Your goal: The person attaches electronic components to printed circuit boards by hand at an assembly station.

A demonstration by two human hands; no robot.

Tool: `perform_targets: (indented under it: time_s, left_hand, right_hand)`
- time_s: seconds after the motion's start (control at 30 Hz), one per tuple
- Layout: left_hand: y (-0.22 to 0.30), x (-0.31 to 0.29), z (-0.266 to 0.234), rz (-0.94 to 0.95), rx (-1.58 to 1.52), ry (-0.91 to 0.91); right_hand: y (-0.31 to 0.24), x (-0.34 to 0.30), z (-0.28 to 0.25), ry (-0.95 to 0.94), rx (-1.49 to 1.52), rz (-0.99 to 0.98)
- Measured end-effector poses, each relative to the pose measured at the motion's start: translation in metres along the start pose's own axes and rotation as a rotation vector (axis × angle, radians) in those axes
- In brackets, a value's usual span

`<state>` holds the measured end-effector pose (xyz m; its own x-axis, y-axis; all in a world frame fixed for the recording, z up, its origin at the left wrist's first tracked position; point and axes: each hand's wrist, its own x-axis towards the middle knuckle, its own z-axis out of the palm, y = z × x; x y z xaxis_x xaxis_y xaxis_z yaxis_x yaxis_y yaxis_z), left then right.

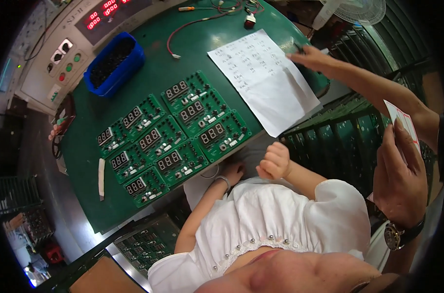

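My right hand (274, 161) is closed in a loose fist in front of the table edge, with nothing seen in it. My left hand (235, 172) lies low by the near table edge, a band round its wrist; shadow hides its fingers. Closest to both are several green circuit boards (213, 135) with three-digit displays, laid in rows on the green table (88, 195). At the right, a co-worker's hand (312, 59) holds a dark pen-like item over a handwritten paper sheet (266, 80). Another hand (400, 171), wearing a watch, holds up a white card (402, 126) with red lines.
A blue bin (96, 87) of small black parts stands far left, before a control panel (68, 61) with red readouts. Behind the sheet lie a red cable (183, 28) and a screwdriver (187, 9). A white-handled tool (101, 178) is at the left. A fan (353, 10) stands far right.
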<state>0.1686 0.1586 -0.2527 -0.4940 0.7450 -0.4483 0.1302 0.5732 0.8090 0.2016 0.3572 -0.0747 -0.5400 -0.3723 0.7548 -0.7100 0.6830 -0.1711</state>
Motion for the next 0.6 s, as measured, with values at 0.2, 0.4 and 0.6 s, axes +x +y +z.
perform_targets:
  time_s: [0.2, 0.4, 0.6]
  left_hand:
    - [-0.045, 0.021, 0.029, 0.189, 0.072, 0.158]
    - [-0.01, 0.017, 0.018, 0.147, 0.201, 0.11]
    - [-0.001, 0.001, 0.009, 0.059, -0.034, 0.044]
  right_hand:
    - [-0.024, 0.006, 0.036, -0.113, 0.187, 0.029]
    - [-0.031, -0.004, 0.05, -0.168, 0.275, 0.054]
    - [-0.031, 0.005, 0.059, -0.208, 0.306, 0.052]
